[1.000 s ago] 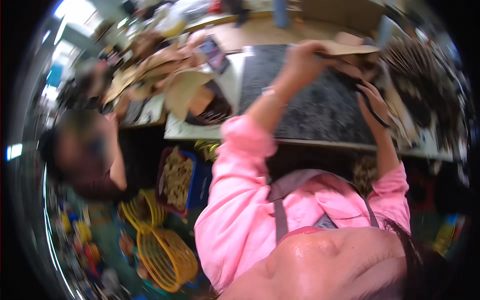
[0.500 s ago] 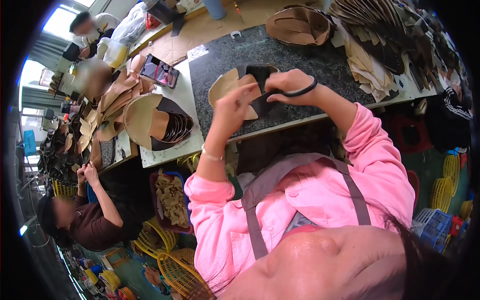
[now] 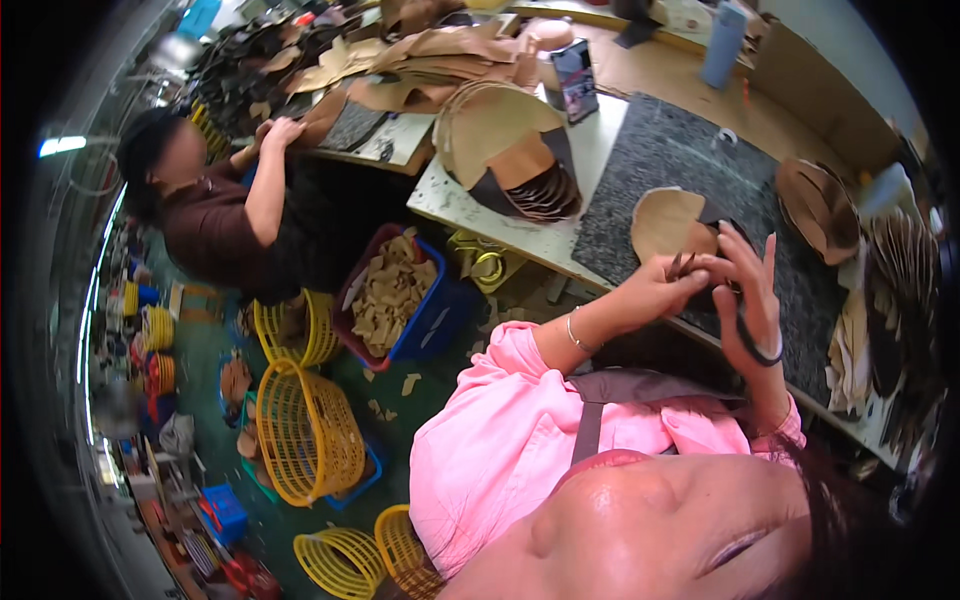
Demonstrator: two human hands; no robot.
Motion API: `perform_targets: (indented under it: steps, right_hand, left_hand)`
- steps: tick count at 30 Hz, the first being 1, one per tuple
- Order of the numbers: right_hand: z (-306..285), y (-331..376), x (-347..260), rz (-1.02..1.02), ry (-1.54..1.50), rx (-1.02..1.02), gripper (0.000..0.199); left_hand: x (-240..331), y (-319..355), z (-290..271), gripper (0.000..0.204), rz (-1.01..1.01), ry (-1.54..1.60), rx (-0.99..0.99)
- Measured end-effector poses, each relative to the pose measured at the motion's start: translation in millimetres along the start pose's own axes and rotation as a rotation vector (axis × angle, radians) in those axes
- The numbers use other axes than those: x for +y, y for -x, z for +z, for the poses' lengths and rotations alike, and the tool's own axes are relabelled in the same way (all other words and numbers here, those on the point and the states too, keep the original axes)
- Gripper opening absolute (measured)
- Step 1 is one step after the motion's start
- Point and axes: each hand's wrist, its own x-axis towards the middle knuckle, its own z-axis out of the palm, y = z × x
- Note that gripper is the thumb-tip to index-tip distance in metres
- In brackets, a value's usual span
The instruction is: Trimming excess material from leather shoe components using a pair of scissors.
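My left hand [image 3: 668, 287] pinches the lower edge of a tan fan-shaped leather piece [image 3: 668, 222] held over a dark grey mat [image 3: 665, 150]. Close beside it, touching it, my right hand [image 3: 750, 285] grips black scissors [image 3: 752, 340], whose handle loop hangs below the fingers. The blades are hidden between the two hands. Both arms wear pink sleeves, and a thin bracelet [image 3: 573, 332] circles my left wrist.
A stack of tan and brown cut pieces [image 3: 512, 150] lies on the white table [image 3: 470, 205]. More brown pieces [image 3: 815, 205] sit at the right. A blue bin of scraps [image 3: 395, 295] and yellow baskets [image 3: 305, 430] stand on the floor. A co-worker in brown [image 3: 225, 220] works at left.
The view has swung, so the table and the co-worker sit elsewhere in the picture. My hands stay together on the tan piece and the scissors, now lower on the mat near its front edge.
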Motion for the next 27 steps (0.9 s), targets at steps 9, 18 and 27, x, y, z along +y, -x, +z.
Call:
perform_targets:
  steps: [9, 18, 27]
  right_hand:
    - [50.1, -11.3, -5.6, -0.221, 0.146, -0.121, 0.053]
    - [51.2, -1.8, -12.4, -0.008, 0.073, 0.057, 0.07]
    - [24.2, 17.2, -1.1, 0.088, -0.127, 0.317, 0.038]
  left_hand:
    - [-26.2, 21.2, -23.4, 0.032, -0.061, 0.367, 0.19]
    - [-11.1, 30.4, -25.6, 0.016, 0.12, 0.132, 0.323]
    - [-0.1, 26.2, -25.2, 0.019, 0.274, -0.25, 0.566]
